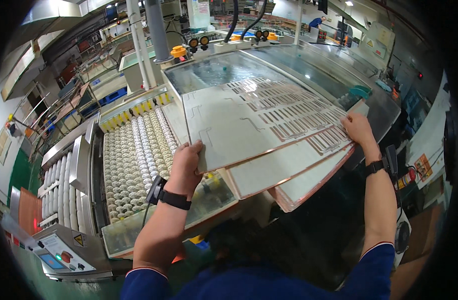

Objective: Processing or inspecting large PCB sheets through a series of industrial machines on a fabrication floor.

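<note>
A large pale circuit board panel (224, 130) with copper-coloured edges and rows of long looped tracks lies tilted in front of me. My left hand (187, 159) grips its near left corner, thumb on top and the other fingers mostly hidden beneath. At the right edge my right hand (358, 129) closes on the same panel, its fingertips bent over the rim. Under it, fanned toward me, are a second panel (259, 179) and a third panel (309, 181), both pale with copper edges. Whether the right hand also touches these lower panels cannot be made out.
On the left runs a conveyor (139, 155) of many small wheels, with a roller section (59, 180) and a control box (64, 255) beyond. Behind the panels stands a clear-covered wet tank (204, 75). Another person (316, 23) is far off at the back right.
</note>
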Demonstrator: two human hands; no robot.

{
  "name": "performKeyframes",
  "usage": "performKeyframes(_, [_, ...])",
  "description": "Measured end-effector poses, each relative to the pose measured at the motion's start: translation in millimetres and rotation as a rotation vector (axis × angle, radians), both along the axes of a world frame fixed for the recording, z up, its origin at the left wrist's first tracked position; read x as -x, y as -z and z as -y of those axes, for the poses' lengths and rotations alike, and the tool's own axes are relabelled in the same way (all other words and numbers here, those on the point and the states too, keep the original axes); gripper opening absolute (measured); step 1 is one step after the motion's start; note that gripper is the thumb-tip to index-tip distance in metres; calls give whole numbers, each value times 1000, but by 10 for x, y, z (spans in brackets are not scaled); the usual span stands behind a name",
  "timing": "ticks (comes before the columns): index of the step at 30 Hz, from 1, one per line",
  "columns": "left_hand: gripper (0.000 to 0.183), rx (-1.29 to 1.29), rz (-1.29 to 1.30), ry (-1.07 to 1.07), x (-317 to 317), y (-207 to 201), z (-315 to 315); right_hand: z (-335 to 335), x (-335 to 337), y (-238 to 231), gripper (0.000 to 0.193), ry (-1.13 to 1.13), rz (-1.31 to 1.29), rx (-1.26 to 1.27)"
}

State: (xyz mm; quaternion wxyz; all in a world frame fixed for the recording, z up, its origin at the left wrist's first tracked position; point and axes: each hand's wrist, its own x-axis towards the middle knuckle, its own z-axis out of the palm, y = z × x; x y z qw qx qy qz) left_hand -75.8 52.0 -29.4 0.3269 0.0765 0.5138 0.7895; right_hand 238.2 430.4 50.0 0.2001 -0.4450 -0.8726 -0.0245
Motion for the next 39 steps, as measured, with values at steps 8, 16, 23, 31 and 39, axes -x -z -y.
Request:
performKeyframes(8, [29,-114,-104,-130,917,134,1170,-18,47,130,42,23,21,90])
performKeyframes(16, [30,107,-298,-333,1572,280,2835,-59,66,134,39,18,-2,34])
performKeyframes(23, [25,189,-322,-414,1855,827,3164,-57,51,151,36,3,-57,66])
performKeyframes(31, [13,778,-114,-265,1952,1258,3085,21,45,85,34,30,-56,148])
performKeyframes(39, [10,951,-480,-160,2811,2243,3946,-68,163,157,37,-80,-109,111])
